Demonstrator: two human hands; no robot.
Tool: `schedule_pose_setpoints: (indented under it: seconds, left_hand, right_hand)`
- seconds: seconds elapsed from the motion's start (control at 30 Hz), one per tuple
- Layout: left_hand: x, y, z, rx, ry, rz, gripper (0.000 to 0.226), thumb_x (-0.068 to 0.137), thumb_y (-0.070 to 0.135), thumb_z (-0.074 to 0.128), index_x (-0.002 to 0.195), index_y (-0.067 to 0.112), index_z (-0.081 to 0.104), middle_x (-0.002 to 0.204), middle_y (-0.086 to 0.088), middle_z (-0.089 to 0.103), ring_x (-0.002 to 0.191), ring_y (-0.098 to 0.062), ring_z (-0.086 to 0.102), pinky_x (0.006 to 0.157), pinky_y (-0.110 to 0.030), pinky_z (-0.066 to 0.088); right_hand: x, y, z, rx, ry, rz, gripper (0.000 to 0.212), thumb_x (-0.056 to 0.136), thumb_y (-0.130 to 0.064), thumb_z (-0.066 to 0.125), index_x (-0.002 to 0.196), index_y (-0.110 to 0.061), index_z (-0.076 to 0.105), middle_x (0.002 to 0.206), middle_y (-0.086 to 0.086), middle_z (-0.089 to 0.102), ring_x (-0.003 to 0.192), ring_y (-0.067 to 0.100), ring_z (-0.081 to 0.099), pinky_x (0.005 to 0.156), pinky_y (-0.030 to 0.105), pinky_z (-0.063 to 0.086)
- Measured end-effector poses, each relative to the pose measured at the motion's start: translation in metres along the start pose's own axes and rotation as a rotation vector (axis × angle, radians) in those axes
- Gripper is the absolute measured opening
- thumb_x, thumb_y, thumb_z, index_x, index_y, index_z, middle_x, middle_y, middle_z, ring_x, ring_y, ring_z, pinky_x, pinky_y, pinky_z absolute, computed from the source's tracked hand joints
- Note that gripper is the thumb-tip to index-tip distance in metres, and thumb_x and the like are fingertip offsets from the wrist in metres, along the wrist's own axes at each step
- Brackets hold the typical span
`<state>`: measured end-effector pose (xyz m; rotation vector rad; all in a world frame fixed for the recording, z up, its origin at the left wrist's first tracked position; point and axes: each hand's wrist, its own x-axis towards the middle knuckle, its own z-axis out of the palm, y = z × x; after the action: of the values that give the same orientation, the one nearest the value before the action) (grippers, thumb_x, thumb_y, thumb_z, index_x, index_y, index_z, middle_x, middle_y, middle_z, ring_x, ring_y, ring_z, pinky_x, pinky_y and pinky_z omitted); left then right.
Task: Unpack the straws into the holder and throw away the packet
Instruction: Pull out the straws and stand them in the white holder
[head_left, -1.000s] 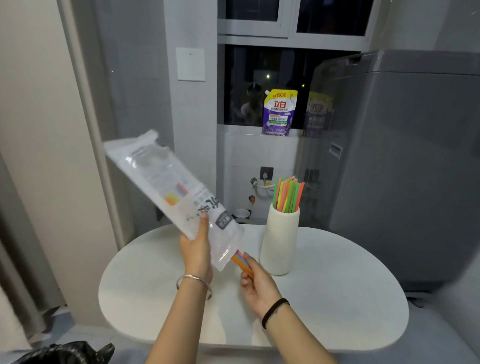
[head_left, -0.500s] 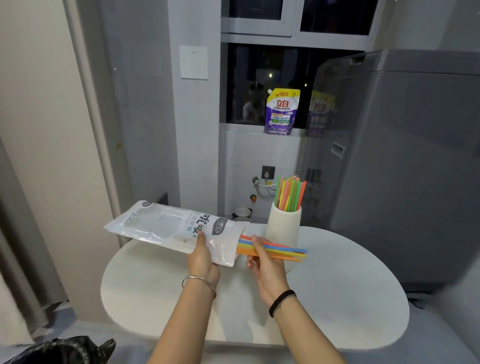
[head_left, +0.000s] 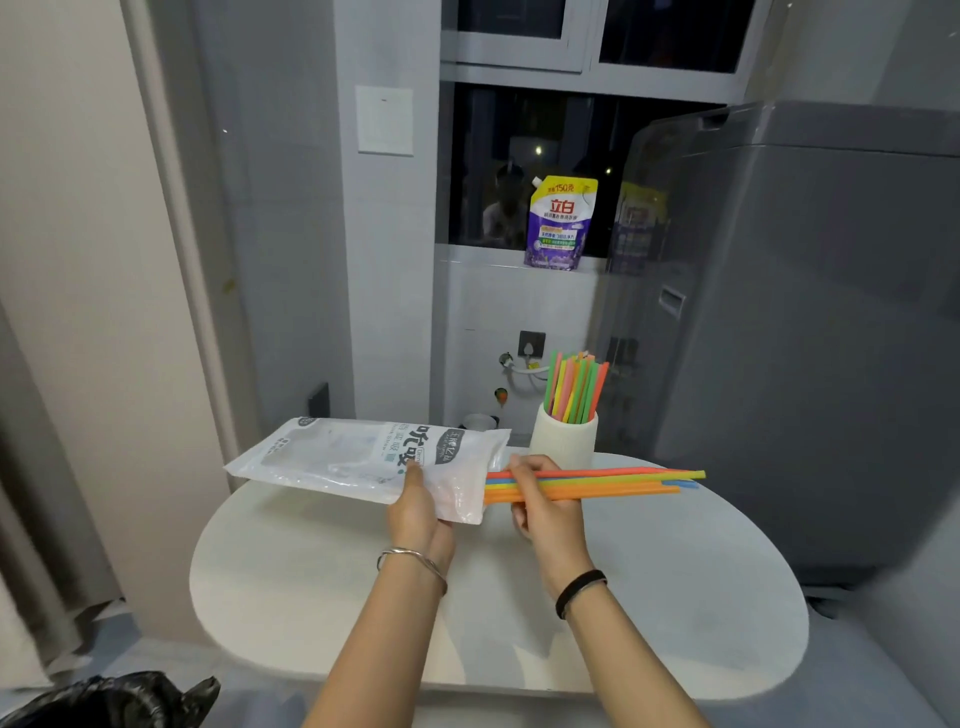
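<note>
My left hand (head_left: 418, 512) grips a clear plastic straw packet (head_left: 363, 460) with printed lettering, held flat above the white table, its open end pointing right. Just right of that opening, my right hand (head_left: 540, 506) pinches a bundle of coloured straws (head_left: 613, 483) that lies level and points right, almost fully out of the packet. Behind them stands a white cylindrical holder (head_left: 563, 444) with several coloured straws (head_left: 574, 387) upright in it.
The white oval table (head_left: 675, 597) spreads under both hands. A large grey appliance (head_left: 805, 338) stands at the right. A black rubbish bag (head_left: 104, 699) sits at the lower left on the floor. A purple detergent pouch (head_left: 560, 223) rests on the window ledge.
The packet has swung down from tilted up-left to level. My right hand has drawn the straw bundle out to the right, from just its tips showing to nearly its full length.
</note>
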<state>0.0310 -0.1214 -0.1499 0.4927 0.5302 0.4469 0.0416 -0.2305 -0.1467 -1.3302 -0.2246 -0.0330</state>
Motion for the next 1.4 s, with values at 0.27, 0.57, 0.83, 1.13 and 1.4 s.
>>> schedule_pose_setpoints:
  seconds: [0.27,0.57,0.83,1.13,1.4]
  left_hand:
    - [0.004,0.007,0.003,-0.019,-0.035,-0.001,0.035,0.098,0.024,0.05,0.132,0.016,0.051,0.13,-0.006,0.061,0.102,-0.021,0.063,0.098,-0.041,0.047]
    - [0.013,0.002,0.008,-0.012,-0.038,0.015,0.021,0.098,0.026,0.05,0.119,0.022,0.053,0.116,0.0,0.062,0.082,-0.01,0.062,0.087,-0.035,0.047]
    - [0.015,0.002,0.008,0.004,-0.031,0.03,0.018,0.098,0.027,0.051,0.115,0.023,0.053,0.116,0.0,0.062,0.097,-0.017,0.062,0.088,-0.036,0.047]
    - [0.013,0.003,0.007,0.014,-0.022,0.055,0.02,0.097,0.025,0.052,0.117,0.021,0.054,0.122,-0.002,0.061,0.105,-0.02,0.06,0.094,-0.037,0.047]
    - [0.013,0.007,0.007,0.024,-0.033,0.059,0.028,0.097,0.027,0.052,0.124,0.02,0.054,0.134,-0.004,0.06,0.109,-0.02,0.059,0.101,-0.039,0.046]
  right_hand:
    - [0.061,-0.067,-0.061,-0.085,0.164,-0.168,0.037,0.094,-0.021,0.047,0.057,-0.016,0.053,0.039,-0.009,0.05,0.038,0.0,0.045,0.04,0.013,0.036]
    - [0.121,-0.135,-0.083,-0.382,0.151,-0.431,0.045,0.096,-0.034,0.042,0.059,-0.013,0.057,0.058,0.0,0.055,0.046,-0.004,0.055,0.048,0.005,0.041]
    - [0.133,-0.122,-0.063,-0.68,-0.024,-0.406,0.043,0.098,-0.034,0.039,0.068,-0.008,0.057,0.066,0.007,0.059,0.064,0.016,0.06,0.064,0.025,0.052]
    - [0.135,-0.098,-0.052,-0.992,-0.159,-0.354,0.028,0.089,-0.046,0.05,0.071,-0.026,0.059,0.078,-0.001,0.064,0.083,0.022,0.065,0.079,0.039,0.056]
    - [0.137,-0.113,-0.045,-0.71,-0.051,-0.419,0.025,0.088,-0.035,0.058,0.067,-0.023,0.056,0.075,-0.009,0.049,0.075,0.007,0.053,0.072,0.022,0.043]
